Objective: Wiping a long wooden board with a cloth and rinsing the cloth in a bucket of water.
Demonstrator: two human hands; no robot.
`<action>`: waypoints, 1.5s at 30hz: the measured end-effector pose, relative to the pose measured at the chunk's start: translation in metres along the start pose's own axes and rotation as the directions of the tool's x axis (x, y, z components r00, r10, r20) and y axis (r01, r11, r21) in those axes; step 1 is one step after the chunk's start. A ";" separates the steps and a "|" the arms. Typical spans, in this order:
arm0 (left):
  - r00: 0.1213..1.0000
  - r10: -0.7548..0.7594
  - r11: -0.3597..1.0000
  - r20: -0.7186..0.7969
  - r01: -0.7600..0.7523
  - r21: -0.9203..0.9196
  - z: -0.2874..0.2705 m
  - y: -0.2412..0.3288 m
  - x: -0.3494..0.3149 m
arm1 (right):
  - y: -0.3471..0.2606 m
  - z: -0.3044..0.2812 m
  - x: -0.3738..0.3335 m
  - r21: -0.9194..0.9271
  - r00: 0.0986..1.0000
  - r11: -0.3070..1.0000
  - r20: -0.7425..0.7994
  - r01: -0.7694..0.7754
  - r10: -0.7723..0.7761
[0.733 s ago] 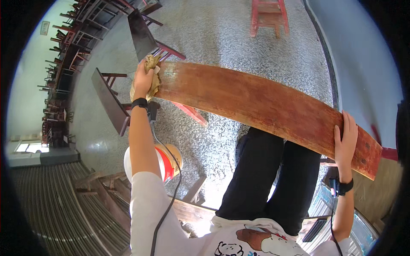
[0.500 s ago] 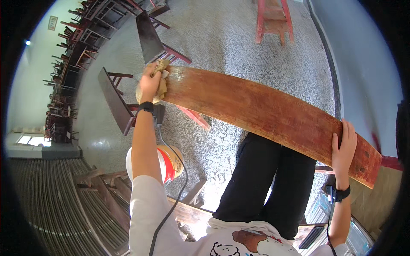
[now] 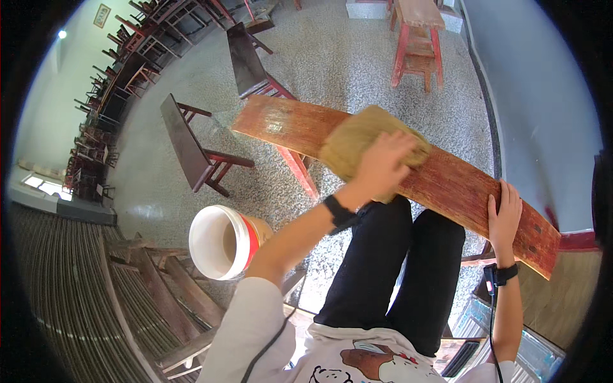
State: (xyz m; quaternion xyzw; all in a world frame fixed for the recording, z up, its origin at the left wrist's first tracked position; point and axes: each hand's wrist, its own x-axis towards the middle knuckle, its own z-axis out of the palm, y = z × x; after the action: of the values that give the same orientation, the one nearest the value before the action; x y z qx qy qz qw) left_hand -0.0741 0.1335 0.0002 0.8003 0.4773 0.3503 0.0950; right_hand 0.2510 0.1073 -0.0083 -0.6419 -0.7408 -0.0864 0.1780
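Observation:
A long reddish-brown wooden bench point(image 3: 460, 182) runs slantwise in front of me, its varnish worn and shiny near the far left end. My left hand point(image 3: 386, 163) presses a thick tan cloth point(image 3: 361, 137) onto the middle of the bench top, its fingers closed over the cloth's right part and a little blurred. Towards the bench's right end, my right hand point(image 3: 506, 214) rests on the wood with fingers stretched out towards the far edge and thumb apart. Dark bands circle both wrists.
A white bucket point(image 3: 214, 244) stands on the speckled floor left of my legs. Dark benches point(image 3: 185, 140) lie beyond it, and a red-legged bench point(image 3: 418, 38) stands at the far right. Stacked furniture lines the left wall; a blue-grey wall point(image 3: 536, 115) rises on the right.
My left hand has swept the cloth from the bench's far left end to its middle. The right hand still rests near the right end. More of the bucket shows.

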 end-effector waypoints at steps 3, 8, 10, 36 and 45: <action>0.993 0.113 0.989 0.022 -0.111 -0.099 0.034 0.042 0.007 | 0.001 0.001 0.001 0.003 1.000 1.000 0.016 -0.006 0.006; 0.986 0.167 0.983 0.011 -0.166 -0.072 0.035 0.042 0.006 | 0.002 0.002 -0.001 0.059 0.999 0.998 0.038 0.007 -0.010; 0.982 0.186 0.980 0.004 -0.186 -0.076 0.021 0.027 0.007 | 0.001 0.001 0.001 0.072 0.999 0.997 0.050 0.015 -0.019; 0.654 -0.637 0.571 -0.407 0.756 0.320 -0.200 -0.287 -0.040 | -0.005 -0.003 0.006 0.064 0.995 0.998 0.101 -0.024 0.018; 0.739 -0.544 0.702 -0.397 0.660 0.267 -0.187 -0.257 -0.043 | -0.003 -0.006 -0.002 0.066 0.998 0.996 0.021 -0.062 0.061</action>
State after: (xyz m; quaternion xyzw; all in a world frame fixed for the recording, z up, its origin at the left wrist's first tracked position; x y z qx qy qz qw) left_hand -0.3878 0.1988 -0.0068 0.5390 0.7830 0.3092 -0.0269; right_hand 0.2489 0.1030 -0.0031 -0.6590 -0.7248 -0.0500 0.1947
